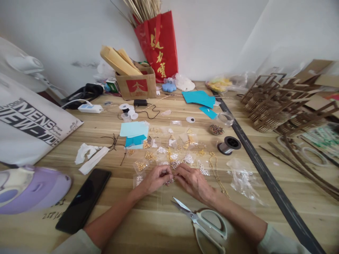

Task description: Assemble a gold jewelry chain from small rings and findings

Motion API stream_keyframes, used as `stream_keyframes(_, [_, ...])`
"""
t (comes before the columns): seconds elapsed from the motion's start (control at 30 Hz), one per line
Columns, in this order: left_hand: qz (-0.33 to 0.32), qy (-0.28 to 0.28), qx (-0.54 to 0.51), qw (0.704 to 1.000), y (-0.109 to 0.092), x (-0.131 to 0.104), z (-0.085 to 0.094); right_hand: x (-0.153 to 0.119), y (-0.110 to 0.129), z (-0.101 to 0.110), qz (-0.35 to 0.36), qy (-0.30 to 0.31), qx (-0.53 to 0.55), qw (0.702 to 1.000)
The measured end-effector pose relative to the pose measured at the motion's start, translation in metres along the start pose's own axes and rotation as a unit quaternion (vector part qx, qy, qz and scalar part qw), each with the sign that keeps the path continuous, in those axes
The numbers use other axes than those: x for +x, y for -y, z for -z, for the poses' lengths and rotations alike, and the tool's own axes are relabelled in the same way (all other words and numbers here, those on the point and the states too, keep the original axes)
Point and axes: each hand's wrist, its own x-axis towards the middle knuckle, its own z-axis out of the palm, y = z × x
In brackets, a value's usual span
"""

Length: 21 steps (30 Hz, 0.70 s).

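Observation:
My left hand (156,179) and my right hand (191,179) meet over the wooden table (132,225), fingertips almost touching. The fingers of both are bent and pressed together; whatever lies between them is too small to make out. Small silvery pieces show just under the left fingertips. Beyond my hands lie little clear bags and piles of gold pieces (149,156) and silver pieces (188,158). White-handled scissors (197,218) rest partly open just below my right hand. A gold chain (217,173) curves to the right of it.
A black phone (83,201) and a purple-and-white object (37,188) lie left. Blue cards (135,134) are behind the left hand. A wire spool (229,145), bead jar (217,129) and crumpled plastic (243,178) stand right. A cardboard box (136,84) and red bag (161,46) are at the back.

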Motion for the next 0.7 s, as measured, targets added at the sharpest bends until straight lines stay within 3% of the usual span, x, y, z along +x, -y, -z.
stream_keyframes(0.7, [-0.024, 0.016, 0.069, 0.997, 0.0007, -0.0029, 0.0022, -0.0011, 0.0028, -0.0031, -0.008, -0.011, 0.051, 0.999])
